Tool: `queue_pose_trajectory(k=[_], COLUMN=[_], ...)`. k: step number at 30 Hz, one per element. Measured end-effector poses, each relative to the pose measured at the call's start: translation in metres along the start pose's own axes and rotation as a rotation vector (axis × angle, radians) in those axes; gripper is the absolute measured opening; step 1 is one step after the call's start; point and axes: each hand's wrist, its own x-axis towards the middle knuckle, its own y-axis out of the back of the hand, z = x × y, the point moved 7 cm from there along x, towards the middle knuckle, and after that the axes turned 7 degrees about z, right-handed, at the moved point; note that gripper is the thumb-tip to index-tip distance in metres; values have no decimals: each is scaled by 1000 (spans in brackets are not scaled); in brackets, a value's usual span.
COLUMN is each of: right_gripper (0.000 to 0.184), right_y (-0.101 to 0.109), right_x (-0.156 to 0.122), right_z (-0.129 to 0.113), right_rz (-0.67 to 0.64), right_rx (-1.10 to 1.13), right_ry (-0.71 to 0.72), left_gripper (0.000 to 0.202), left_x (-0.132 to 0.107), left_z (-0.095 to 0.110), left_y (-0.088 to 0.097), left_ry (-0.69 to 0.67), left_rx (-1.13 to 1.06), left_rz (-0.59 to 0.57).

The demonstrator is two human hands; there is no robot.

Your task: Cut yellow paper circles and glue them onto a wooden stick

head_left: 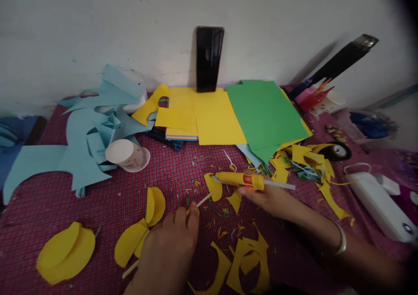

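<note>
In the lower middle, my left hand (173, 245) is closed round a thin wooden stick (130, 269). Several folded yellow paper rounds (155, 206) sit along the stick on the left side of that hand. Beyond my fingers, the stick's far end points at a small yellow paper piece (215, 190). My right hand (261, 195) grips a yellow glue gun (240, 179), with a whitish glue stick (279, 184) coming out of its back. The gun's nozzle is over or against the small yellow piece; contact is hard to make out.
A paper cup (126, 153) stands left, beside light blue paper scraps (88, 147). Yellow sheets (218, 116) and a green sheet (266, 112) lie at the back below a phone (209, 60). Yellow cutouts (67, 253) lie front left. A white power strip (379, 203) is right.
</note>
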Motion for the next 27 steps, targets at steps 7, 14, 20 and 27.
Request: queue_pose_trajectory(k=[7, 14, 20, 27], right_gripper=[20, 19, 15, 14], right_y=[4, 9, 10, 10], right_x=[-14, -18, -16, -17], right_z=[18, 10, 2, 4], right_rz=[10, -1, -2, -1], right_rx=[-30, -101, -66, -54], right_ry=[-57, -46, -34, -19], left_gripper=[46, 49, 55, 53], left_x=[1, -2, 5, 15], left_z=[0, 0, -8, -10], left_y=[-1, 10, 15, 8], left_ry=[-15, -2, 40, 63], left_rx=[-25, 9, 32, 90], left_rz=[-47, 4, 50, 34])
